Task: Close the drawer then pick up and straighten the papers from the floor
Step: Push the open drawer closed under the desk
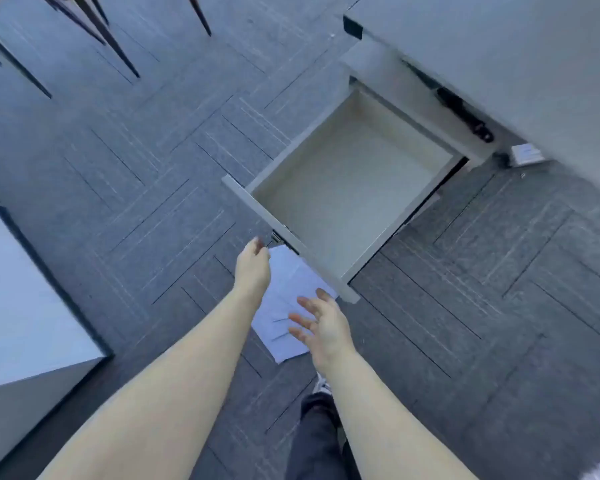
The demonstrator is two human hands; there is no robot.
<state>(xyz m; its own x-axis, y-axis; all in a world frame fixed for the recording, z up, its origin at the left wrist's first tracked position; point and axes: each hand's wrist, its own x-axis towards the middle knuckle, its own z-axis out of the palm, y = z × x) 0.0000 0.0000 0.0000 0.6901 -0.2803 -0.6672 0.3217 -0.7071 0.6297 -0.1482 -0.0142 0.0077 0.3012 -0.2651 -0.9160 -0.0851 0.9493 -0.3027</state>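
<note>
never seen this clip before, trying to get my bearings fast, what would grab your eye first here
The open drawer stands out first: pulled far out from the grey cabinet at centre right, its pale inside empty. Just below its front panel, a few papers lie loosely on the grey carpet. Two bare arms reach in from the bottom edge, the left hand near the drawer's front and the right hand open above the papers.

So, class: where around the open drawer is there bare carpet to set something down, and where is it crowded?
Bare carpet lies left of the drawer, up to the chair legs, and again right of it. The drawer's inside looks empty. It is crowded at the drawer front, where papers, left hand and right hand meet.
</note>
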